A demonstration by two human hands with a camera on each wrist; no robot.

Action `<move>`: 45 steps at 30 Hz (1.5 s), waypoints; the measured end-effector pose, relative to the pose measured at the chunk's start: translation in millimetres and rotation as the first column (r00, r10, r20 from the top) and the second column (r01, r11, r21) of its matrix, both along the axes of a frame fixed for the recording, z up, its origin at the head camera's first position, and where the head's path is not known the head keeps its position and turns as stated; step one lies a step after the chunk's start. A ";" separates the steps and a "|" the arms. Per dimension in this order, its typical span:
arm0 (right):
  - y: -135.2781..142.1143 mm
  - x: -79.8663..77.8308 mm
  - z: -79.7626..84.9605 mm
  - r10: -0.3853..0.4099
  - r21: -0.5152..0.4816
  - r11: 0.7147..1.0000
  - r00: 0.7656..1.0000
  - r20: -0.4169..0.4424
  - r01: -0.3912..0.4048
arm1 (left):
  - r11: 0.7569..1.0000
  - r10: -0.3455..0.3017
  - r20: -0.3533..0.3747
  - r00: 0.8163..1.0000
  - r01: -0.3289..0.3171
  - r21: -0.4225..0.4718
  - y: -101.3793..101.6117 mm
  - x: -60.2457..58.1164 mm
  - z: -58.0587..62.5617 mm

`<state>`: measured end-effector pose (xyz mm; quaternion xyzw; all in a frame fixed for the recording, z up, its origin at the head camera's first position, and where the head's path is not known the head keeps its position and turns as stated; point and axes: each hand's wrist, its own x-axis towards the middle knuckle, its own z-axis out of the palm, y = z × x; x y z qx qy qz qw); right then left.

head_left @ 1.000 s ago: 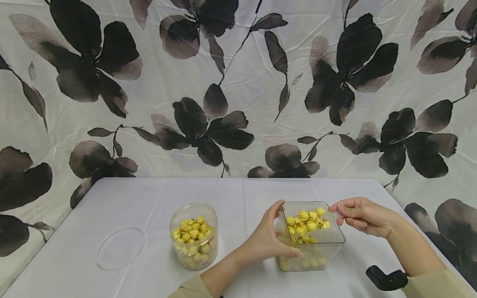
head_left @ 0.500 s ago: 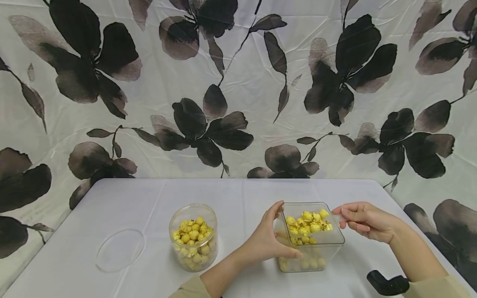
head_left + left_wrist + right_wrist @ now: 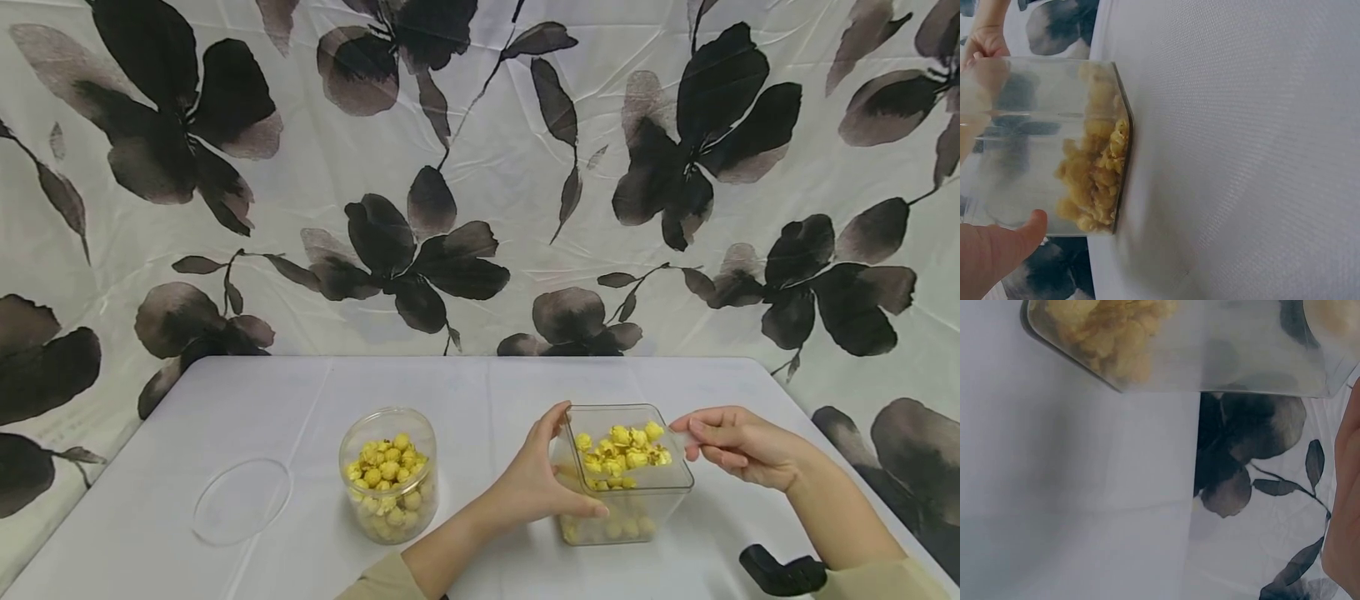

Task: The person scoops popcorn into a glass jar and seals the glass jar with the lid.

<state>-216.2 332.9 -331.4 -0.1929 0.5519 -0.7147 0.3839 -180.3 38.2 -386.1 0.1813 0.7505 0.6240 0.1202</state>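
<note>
A clear rectangular container (image 3: 660,504) holding yellow popcorn (image 3: 621,446) stands on the right of the white table. My left hand (image 3: 528,483) grips it from the left, thumb across the front wall and fingers behind the back left corner. The thumb (image 3: 1019,237) lies against the wall in the left wrist view, with the popcorn (image 3: 1094,181) heaped at the bottom. At the container's right rim, my right hand (image 3: 738,446) pinches something thin and clear between thumb and forefinger; I cannot tell what it is.
A round clear jar (image 3: 390,492) of popcorn stands to the left, without a lid. Farther left lies a clear round lid (image 3: 243,502) on the white table (image 3: 450,383). A floral cloth (image 3: 480,208) hangs behind the table.
My right hand has shifted slightly right and down at the rim. The popcorn near it has moved a little right. My left hand and the container stay in place.
</note>
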 end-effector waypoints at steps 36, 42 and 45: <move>-0.2 -1.8 6.9 0.010 -0.036 0.999 1.000 -0.005 -0.010 | 1.000 0.004 -0.007 1.000 -0.004 0.013 0.0 1.1 -1.6; -0.8 -1.8 10.4 0.012 -0.045 0.999 1.000 0.016 -0.011 | 1.000 0.014 -0.010 1.000 -0.014 0.017 0.0 2.3 -2.1; -1.3 -1.8 13.2 0.007 -0.043 0.999 1.000 0.006 -0.007 | 1.000 0.015 -0.009 1.000 -0.015 0.022 0.2 1.9 -2.2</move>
